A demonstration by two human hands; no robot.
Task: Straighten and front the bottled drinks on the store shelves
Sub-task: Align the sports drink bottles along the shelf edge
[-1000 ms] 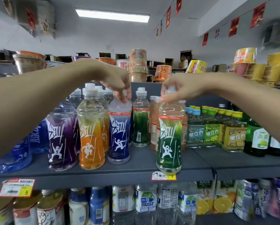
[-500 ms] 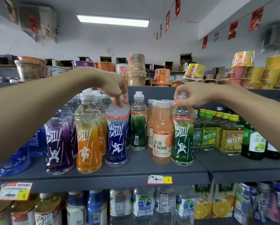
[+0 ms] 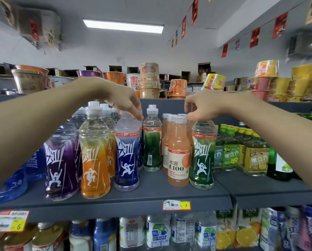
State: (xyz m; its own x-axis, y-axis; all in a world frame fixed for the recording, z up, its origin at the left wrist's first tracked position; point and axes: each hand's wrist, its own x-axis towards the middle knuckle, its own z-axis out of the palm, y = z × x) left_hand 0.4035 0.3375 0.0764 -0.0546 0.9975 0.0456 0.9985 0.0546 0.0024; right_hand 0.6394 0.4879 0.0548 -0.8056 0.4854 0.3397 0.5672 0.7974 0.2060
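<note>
Right hand [image 3: 200, 107] is clamped on the top of the green bottle [image 3: 203, 160], fingers pinched round the cap, and look where it's gone: a sec ago that btl stood out at the shelf [image 3: 151, 196] lip, in front of the C100 bottle [image 3: 178, 160]. Now it's tucked just beside it on the right, upright, label out, about level w/ the C100's front. So the C100 is unblocked and readable, which is good for fronting. Left hand [image 3: 126, 104] hasn't shifted, fingers curled over the cap of the blue bottle [image 3: 127, 160], front row, just right of the orange bottle [image 3: 94, 160], logo fwd. Prob next: release the green one. But a 2nd green bottle [image 3: 152, 147] sits further back, left of the C100, so the green lane looks split and may need another shuffle. Both held btls look steady, no lean.
</note>
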